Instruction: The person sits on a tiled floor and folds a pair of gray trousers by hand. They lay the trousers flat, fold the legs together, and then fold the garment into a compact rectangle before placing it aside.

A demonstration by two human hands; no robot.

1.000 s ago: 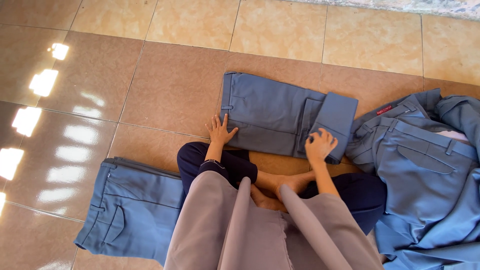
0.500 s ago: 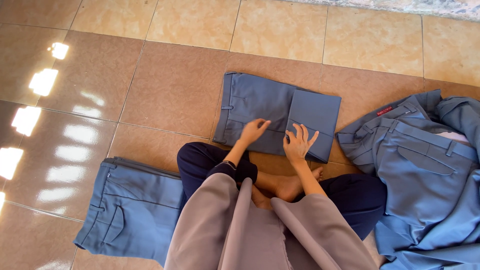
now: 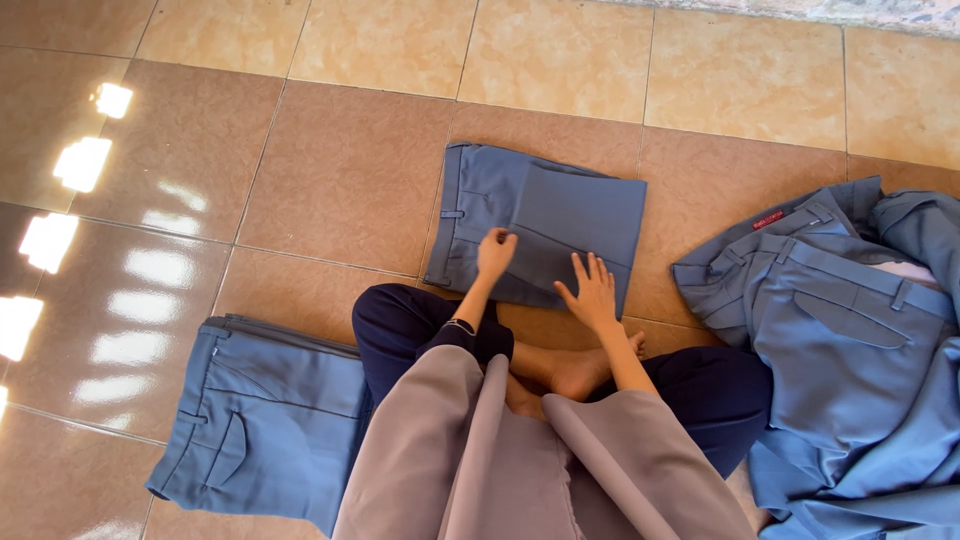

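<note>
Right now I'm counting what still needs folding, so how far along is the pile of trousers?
Done: one folded blue-grey pair of trousers lies on the tiled floor to the person's left. In hand: both hands, left hand and right hand, press flat on a second folded blue-grey pair in front. Left: a loose heap of unfolded blue-grey trousers at the right; how many, I cannot tell.

Blue-grey trousers [image 3: 545, 225] lie folded flat into a compact rectangle on the tan tile floor just in front of the crossed legs — waistband w/ belt loops along the left edge, top flap squared over the right half, near edge under both palms.
</note>
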